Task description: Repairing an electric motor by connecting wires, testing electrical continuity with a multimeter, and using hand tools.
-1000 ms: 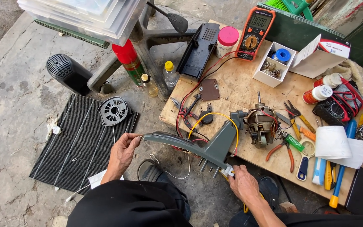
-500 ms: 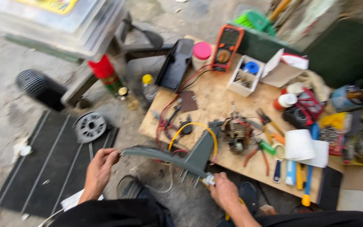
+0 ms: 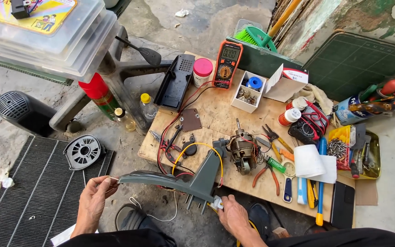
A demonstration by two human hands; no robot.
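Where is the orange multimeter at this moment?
In the head view the orange multimeter lies at the far edge of the wooden board, between the pink-lidded jar on its left and the small white parts box on its right.

place: makeshift repair workshop on bare concrete floor (image 3: 197, 23) | bench: low plywood board (image 3: 216, 119) | evidence: multimeter (image 3: 227, 64), pliers (image 3: 266, 174), motor (image 3: 242, 148), loose wires (image 3: 170, 132), screw tray (image 3: 366, 155), spray can (image 3: 98, 93), parts box (image 3: 248, 91), fan grille (image 3: 33, 192)
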